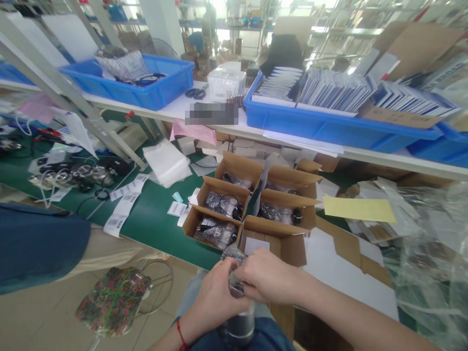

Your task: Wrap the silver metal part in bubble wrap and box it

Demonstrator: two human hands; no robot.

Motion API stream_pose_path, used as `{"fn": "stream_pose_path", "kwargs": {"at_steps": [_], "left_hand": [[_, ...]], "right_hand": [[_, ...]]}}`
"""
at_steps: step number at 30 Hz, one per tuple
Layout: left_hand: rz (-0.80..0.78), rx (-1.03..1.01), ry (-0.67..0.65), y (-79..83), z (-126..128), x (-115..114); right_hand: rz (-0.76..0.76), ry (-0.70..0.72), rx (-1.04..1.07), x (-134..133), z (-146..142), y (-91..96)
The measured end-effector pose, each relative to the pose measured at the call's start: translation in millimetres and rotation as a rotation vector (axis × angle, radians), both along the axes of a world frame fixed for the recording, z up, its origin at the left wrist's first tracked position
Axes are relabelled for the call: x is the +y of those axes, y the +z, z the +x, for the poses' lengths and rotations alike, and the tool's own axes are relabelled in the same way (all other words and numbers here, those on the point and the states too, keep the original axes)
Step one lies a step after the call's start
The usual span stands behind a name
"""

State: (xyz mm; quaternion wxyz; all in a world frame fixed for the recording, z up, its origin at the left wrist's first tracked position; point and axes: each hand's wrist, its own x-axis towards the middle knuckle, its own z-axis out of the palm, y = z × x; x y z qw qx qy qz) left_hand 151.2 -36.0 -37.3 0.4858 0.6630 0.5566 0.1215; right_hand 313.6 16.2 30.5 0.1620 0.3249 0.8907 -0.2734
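Observation:
My left hand [215, 295] and my right hand [268, 278] meet low in the middle of the view, over my lap. Both grip a small bubble-wrapped item [234, 273], and a grey cylinder [241, 329] hangs below them. Just beyond my hands stands an open cardboard box [281, 241] with a white card inside. Behind it sit several small open cardboard boxes [219, 214] holding wrapped black parts and cables. A red string circles my left wrist.
A green bench [146, 214] carries barcode labels [124, 195], plastic bags [166, 161] and a yellow sheet [358, 209]. Blue bins [329, 124] with packets sit on the white shelf above. Another person's blue sleeve [36, 243] is at left. A stool [113, 300] stands below.

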Motion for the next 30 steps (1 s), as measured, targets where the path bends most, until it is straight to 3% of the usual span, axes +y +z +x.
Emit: {"fn": "stream_pose_path", "kwargs": {"at_steps": [4,11,17,21,27,30], "left_hand": [[0.015,0.004,-0.061,7.6,-1.6,1.7],[-0.009,-0.044,-0.041,9.5,-11.8,4.9],[-0.002,-0.012,-0.048,13.2,-9.3,8.3],[-0.045,0.000,-0.058,16.8,-7.5,11.5],[-0.029,-0.025,0.014,10.7,-4.8,10.8],[-0.010,-0.028,0.013,5.4,-3.6,8.8]], "right_hand": [[-0.064,-0.010,0.071,-11.0,17.6,2.7],[-0.025,-0.484,-0.154,-37.3,36.6,-11.4],[-0.036,-0.546,-0.171,-52.1,18.0,-35.3],[-0.061,-0.598,-0.074,-55.7,21.6,-48.7],[-0.172,-0.644,0.275,-60.3,37.1,-36.4],[-0.111,-0.713,0.222,-60.7,39.7,-27.8]]}}
